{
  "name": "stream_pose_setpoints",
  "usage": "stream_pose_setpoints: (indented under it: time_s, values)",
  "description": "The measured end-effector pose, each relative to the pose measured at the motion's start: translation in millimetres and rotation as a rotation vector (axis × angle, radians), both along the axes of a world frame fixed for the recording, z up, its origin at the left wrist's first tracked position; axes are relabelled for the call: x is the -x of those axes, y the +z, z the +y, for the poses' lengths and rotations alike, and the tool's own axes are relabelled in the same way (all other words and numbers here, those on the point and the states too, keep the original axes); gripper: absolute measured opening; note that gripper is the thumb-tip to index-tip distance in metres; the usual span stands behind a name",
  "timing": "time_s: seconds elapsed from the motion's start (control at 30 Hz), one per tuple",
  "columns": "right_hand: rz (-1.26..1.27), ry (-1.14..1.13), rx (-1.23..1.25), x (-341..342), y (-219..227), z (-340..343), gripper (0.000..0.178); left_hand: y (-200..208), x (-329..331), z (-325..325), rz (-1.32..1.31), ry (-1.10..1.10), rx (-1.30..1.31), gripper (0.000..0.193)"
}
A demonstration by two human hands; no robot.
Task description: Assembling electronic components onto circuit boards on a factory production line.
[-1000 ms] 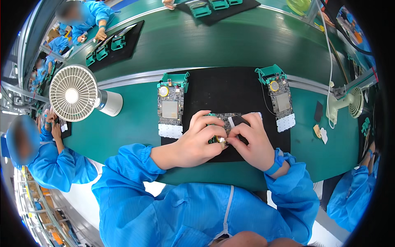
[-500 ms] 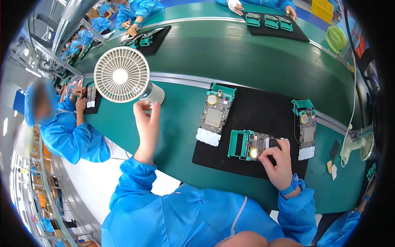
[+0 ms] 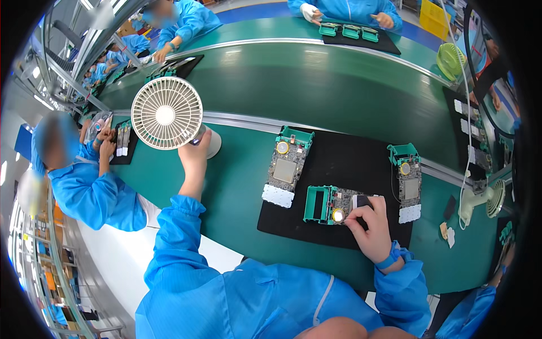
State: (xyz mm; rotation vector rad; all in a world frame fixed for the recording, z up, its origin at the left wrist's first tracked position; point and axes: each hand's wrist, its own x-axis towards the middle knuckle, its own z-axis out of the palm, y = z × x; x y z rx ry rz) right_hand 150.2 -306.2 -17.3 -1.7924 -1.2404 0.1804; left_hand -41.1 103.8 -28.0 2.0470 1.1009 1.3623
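Now the left hand has reached the white, round-grilled plastic fan, fingers bent at its neck, grip unclear, leaving only the right hand at the grey rectangular circuit board. Board, green plastic frame attached, lies beneath and left of the right fingertips, drawn together; cannot tell whether they grasp it.

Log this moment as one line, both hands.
Left hand: at white fan, contact unclear | Right hand: touching middle circuit board on black mat | Flanking: left board, right board
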Motion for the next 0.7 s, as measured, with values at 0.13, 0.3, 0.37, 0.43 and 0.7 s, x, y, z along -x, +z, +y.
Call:
stream_pose_setpoints:
  time_s: [0.13,0.3,0.37,0.43,0.7]
  values:
    - [0.001,-0.008,0.004,-1,0,-1,0.014,8,-4,-10,0.007,-0.019,-0.037,0.048]
    - [-0.014,0.004,-0.001,-1,1,-1,0.014,-4,9,11,0.058,-0.058,0.044,0.048]
    - [-0.007,-0.002,0.009,-2,0,-1,0.014,-2,6,8,0.055,-0.062,0.045,0.049]
    - [-0.001,-0.009,0.018,-2,-1,-2,0.014,3,4,2,0.031,-0.069,0.036,0.050]
    - [-0.009,0.008,0.009,-1,6,0,0.013,13,9,-5,0.026,-0.213,0.141,0.065]
